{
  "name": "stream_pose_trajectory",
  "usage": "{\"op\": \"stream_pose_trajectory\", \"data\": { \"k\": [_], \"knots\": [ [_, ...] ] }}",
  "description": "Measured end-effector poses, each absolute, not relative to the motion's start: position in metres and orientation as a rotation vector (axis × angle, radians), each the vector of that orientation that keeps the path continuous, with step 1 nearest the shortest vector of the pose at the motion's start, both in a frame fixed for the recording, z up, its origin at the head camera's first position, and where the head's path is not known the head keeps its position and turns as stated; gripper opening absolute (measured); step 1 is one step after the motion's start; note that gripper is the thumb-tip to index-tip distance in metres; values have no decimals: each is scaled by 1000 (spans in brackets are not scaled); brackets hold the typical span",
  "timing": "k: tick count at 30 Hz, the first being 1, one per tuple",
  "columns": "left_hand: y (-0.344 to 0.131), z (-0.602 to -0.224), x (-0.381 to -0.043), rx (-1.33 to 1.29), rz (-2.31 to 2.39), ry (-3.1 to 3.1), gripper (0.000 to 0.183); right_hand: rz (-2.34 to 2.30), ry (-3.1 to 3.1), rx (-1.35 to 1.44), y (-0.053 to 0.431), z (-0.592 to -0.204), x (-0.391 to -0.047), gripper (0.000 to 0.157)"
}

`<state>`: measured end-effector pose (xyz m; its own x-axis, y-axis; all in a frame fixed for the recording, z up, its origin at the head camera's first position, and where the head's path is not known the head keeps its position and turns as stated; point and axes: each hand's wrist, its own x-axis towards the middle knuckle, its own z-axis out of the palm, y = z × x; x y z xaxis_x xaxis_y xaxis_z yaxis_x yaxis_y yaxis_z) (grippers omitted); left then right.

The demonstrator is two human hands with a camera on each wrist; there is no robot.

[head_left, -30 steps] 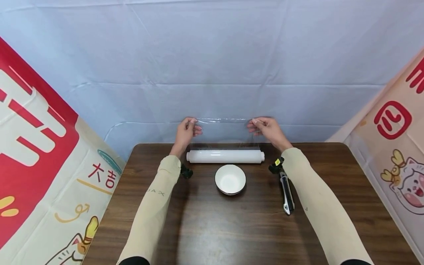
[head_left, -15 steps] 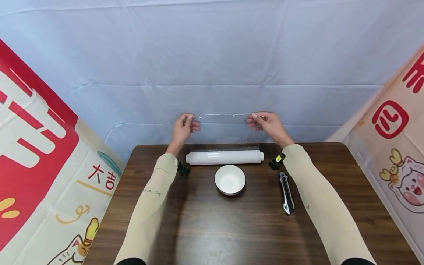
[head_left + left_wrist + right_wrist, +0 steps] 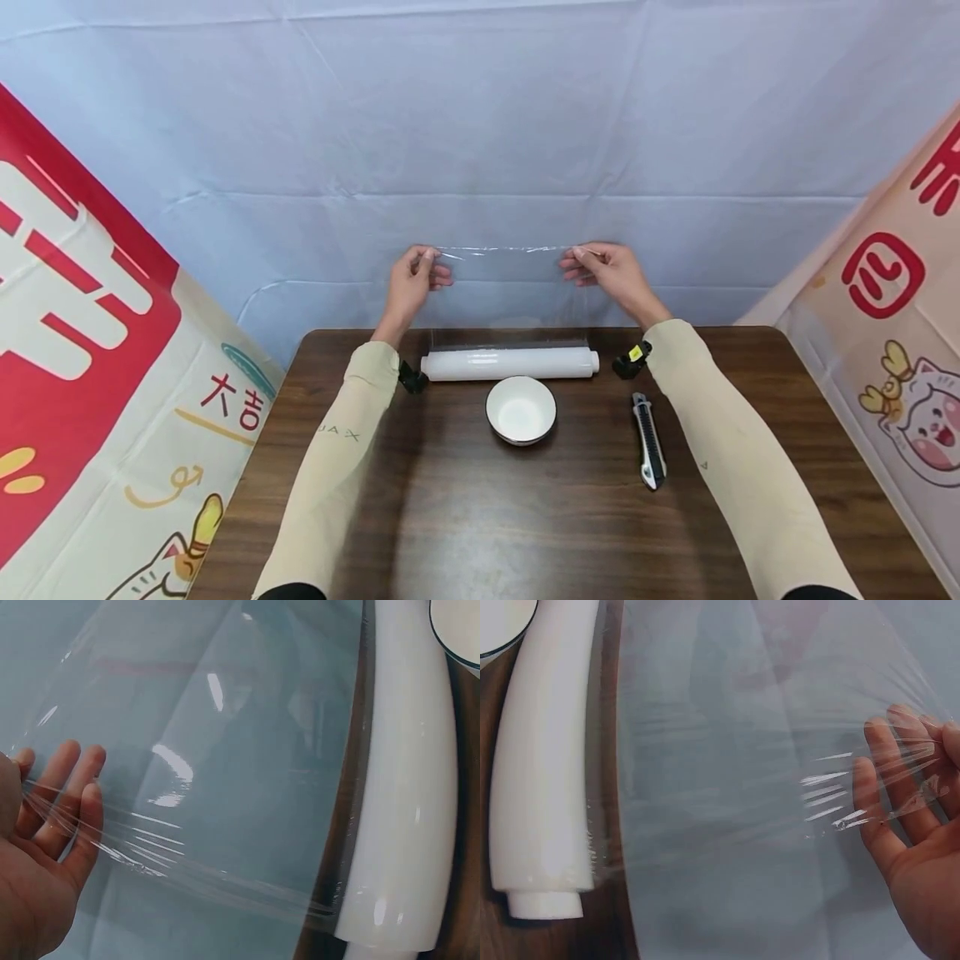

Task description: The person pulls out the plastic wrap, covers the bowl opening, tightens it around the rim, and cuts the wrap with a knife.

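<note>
A clear sheet of plastic wrap (image 3: 502,287) stretches from its white roll (image 3: 510,364) up past the table's far edge. My left hand (image 3: 412,279) pinches one corner of the sheet between thumb and index finger, the other fingers loosely extended. At the opposite corner my right hand (image 3: 609,273) pinches the sheet the same way. Creases run from the left pinch in the left wrist view, where the roll (image 3: 405,780) lies to the right. Similar creases cross the wrap (image 3: 727,750) in the right wrist view. Just in front of the roll stands a white bowl (image 3: 521,408) with a dark rim.
A black and silver utility knife (image 3: 648,442) lies on the wooden table (image 3: 480,517), right of the bowl, near the right forearm. Behind the table hangs a pale blue cloth (image 3: 480,125). Printed cloths flank the left and right sides.
Both hands have risen in the head view and moved farther from the roll, drawing out more wrap. The roll has shifted slightly toward the bowl.
</note>
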<state>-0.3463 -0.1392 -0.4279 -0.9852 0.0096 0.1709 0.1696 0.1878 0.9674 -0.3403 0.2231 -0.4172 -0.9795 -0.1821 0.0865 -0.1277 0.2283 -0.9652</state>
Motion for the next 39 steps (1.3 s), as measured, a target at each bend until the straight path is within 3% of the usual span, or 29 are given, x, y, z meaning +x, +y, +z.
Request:
{"op": "stream_pose_trajectory", "data": {
  "k": [27, 39],
  "knots": [
    [-139, -369, -355, -287, -1882, -2226, 31, -2003, 2412, -439, 224, -358, -349, 42],
    [-139, -362, -343, -383, -1850, -2269, 36, -2031, 2418, -568, 224, -361, -338, 40]
  ]
}}
